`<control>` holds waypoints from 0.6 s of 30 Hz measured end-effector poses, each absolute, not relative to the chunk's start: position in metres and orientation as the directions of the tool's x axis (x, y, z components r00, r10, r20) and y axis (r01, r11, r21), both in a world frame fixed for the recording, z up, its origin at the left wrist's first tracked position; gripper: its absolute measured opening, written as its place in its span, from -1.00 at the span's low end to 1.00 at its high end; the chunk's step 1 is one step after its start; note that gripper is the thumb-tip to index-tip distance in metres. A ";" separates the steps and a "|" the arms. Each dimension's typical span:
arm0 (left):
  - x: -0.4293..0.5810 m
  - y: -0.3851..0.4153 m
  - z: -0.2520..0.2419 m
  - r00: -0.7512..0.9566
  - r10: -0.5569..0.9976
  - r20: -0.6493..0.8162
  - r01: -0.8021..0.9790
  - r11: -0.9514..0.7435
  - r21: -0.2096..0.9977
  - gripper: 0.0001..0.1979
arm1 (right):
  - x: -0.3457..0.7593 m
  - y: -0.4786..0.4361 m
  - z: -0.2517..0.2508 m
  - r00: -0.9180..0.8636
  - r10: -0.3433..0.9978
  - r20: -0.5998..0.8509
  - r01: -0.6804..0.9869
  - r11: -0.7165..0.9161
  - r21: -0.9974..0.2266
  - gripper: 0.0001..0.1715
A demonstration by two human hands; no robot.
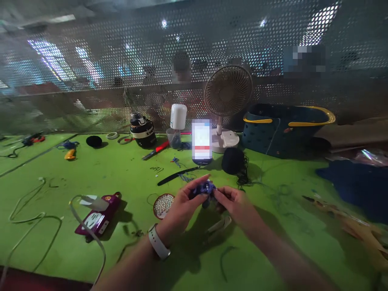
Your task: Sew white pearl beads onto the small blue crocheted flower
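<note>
Between my two hands, above the green table point(136, 258), is a small blue-purple yarn piece point(206, 187) with shiny beads on it. My left hand point(189, 200) is closed on its left side, thumb below and fingers above. With thumb and forefinger, my right hand point(232, 200) pinches the right edge of the same piece. A round dish of white beads point(163, 205) stands just left of my left hand. Beneath my hands lies a pale, blurred tool point(218, 225) whose kind I cannot make out. A dark yarn ball point(233, 161) sits beyond my right hand.
A phone point(201, 141) stands upright ahead, before a fan point(228, 91). Behind are a dark blue basket point(273, 137), a black jug point(144, 131) and a white bottle point(178, 116). A purple power strip point(100, 216) with cables lies left; dark blue cloth point(357, 186) lies right.
</note>
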State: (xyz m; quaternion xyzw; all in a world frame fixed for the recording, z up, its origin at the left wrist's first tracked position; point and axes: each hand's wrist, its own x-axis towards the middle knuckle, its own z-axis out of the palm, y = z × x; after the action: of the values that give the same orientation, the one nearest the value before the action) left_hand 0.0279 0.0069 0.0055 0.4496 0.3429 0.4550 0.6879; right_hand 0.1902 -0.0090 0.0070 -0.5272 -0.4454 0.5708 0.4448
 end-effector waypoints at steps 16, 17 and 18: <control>0.017 0.017 0.022 0.499 0.864 -0.065 -0.262 0.222 0.939 -0.44 | 0.199 -0.013 0.010 -0.182 0.893 -0.411 -0.363 -0.449 -0.816 -0.84; 0.019 0.017 0.020 0.482 0.874 -0.057 -0.287 0.220 0.932 -0.50 | 0.199 -0.014 0.010 -0.176 0.895 -0.411 -0.351 -0.447 -0.823 -0.84; 0.021 0.017 0.018 0.458 0.888 -0.048 -0.302 0.206 0.931 -0.57 | 0.199 -0.014 0.011 -0.168 0.895 -0.413 -0.338 -0.446 -0.829 -0.83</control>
State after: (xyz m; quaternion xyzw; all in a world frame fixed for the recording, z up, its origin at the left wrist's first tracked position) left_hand 0.0206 0.0174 0.0179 0.4714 0.3103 0.4179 0.7119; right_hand 0.1992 -0.0142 0.0106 -0.4742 -0.2934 0.7058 0.4369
